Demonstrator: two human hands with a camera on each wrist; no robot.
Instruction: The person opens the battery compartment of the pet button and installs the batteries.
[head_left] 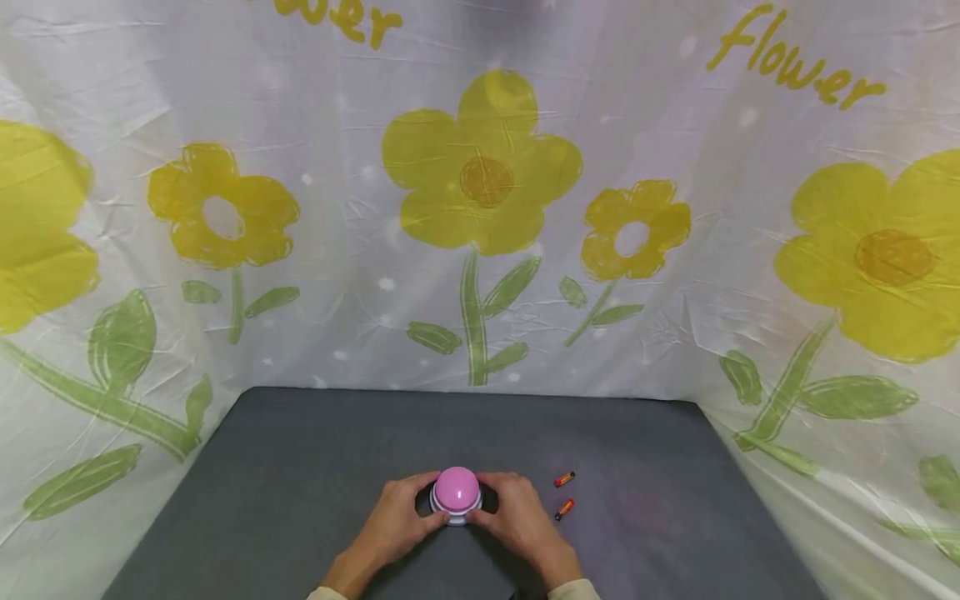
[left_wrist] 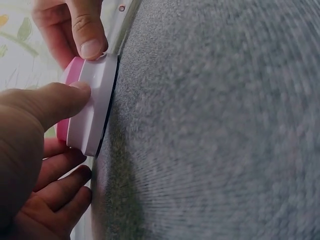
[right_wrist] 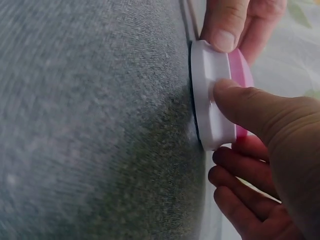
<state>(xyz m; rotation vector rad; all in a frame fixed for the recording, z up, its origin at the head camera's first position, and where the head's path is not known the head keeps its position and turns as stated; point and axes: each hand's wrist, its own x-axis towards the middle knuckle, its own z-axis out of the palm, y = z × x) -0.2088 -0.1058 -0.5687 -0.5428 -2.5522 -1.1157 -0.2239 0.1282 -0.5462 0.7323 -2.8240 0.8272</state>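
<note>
Together, left hand (head_left: pixel 399 515), right hand (head_left: pixel 519 512) pinching white base (left_wrist: pixel 92 120), pink dome (head_left: pixel 457 489) set in it, batteries (head_left: pixel 565 479) nearby.

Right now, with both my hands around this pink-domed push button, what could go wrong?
The farther battery and nearer battery lie loose right of your right hand; a sideways sweep might set them rolling. Both it and your left hand hold the white base, so uneven force might tip the push button. Fingers sit close to the pink dome and could press it accidentally.
</note>
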